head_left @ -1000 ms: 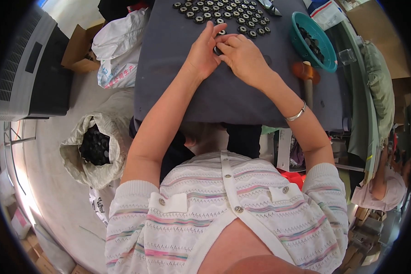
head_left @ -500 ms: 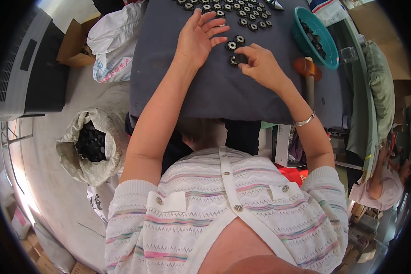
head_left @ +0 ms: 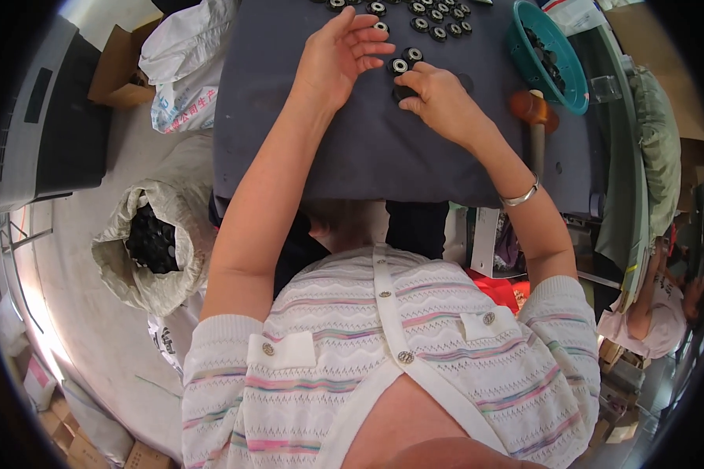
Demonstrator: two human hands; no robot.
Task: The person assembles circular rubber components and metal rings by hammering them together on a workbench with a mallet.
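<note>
My right hand (head_left: 444, 103) has its fingertips closed on a small black round cap (head_left: 404, 92), held on top of a black wheel; the cap covers most of that wheel. Just beyond it lie two black wheels with metal bearings in their centres, the nearer wheel (head_left: 400, 67) and the farther wheel (head_left: 413, 54) touching each other. My left hand (head_left: 330, 61) hovers to the left, palm turned sideways and fingers spread, holding nothing. Several more such wheels (head_left: 439, 34) lie in a group at the table's far side, partly hidden by my left hand.
On the dark cloth-covered table (head_left: 289, 184), a mallet (head_left: 534, 109) with an orange head lies right of my right hand. Behind it stands a teal basin (head_left: 516, 47) of black pieces. On the floor at left are an open sack (head_left: 192, 266) of black caps and a cardboard box (head_left: 117, 66).
My right hand has moved slightly, bringing the black cap from tilted beside the near wheel to over it. My left hand stays raised and open. The whole view has shifted a little.
</note>
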